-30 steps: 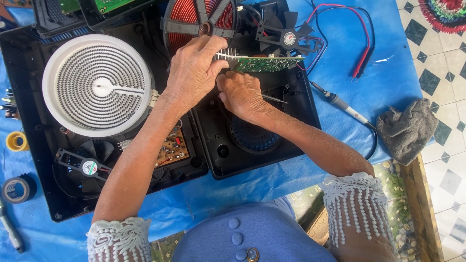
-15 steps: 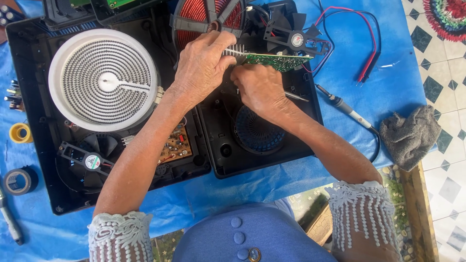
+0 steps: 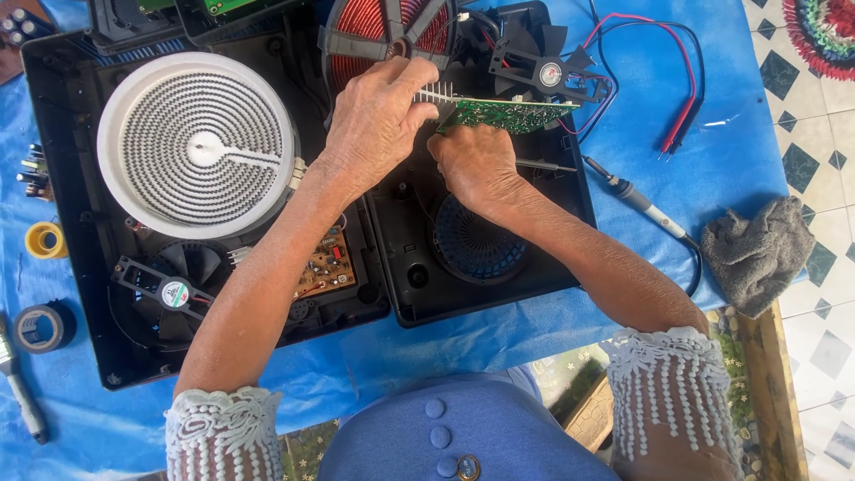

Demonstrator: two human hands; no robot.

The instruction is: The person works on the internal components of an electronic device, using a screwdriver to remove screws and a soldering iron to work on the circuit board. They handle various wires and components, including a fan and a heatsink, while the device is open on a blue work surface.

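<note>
My left hand [image 3: 378,120] grips the left end of a green circuit board [image 3: 512,114], by its silver heat-sink fins [image 3: 436,93]. My right hand [image 3: 476,160] is closed just under the board and holds a thin screwdriver whose shaft [image 3: 545,166] pokes out to the right. Both hands work over an opened black cooker housing [image 3: 499,289] with a round vent grille [image 3: 476,245]. Behind the board lie a red copper coil [image 3: 374,31] and a black fan [image 3: 545,69].
A second open black housing at left holds a white round heating element [image 3: 196,142], a fan [image 3: 169,289] and a brown circuit board [image 3: 325,267]. A soldering iron [image 3: 637,200], red and black leads [image 3: 681,107], a grey rag [image 3: 757,254], tape rolls [image 3: 43,327] lie on blue cloth [image 3: 641,53].
Both hands and the green board have shifted slightly right in the picture. The grip on the board and the screwdriver is unchanged.
</note>
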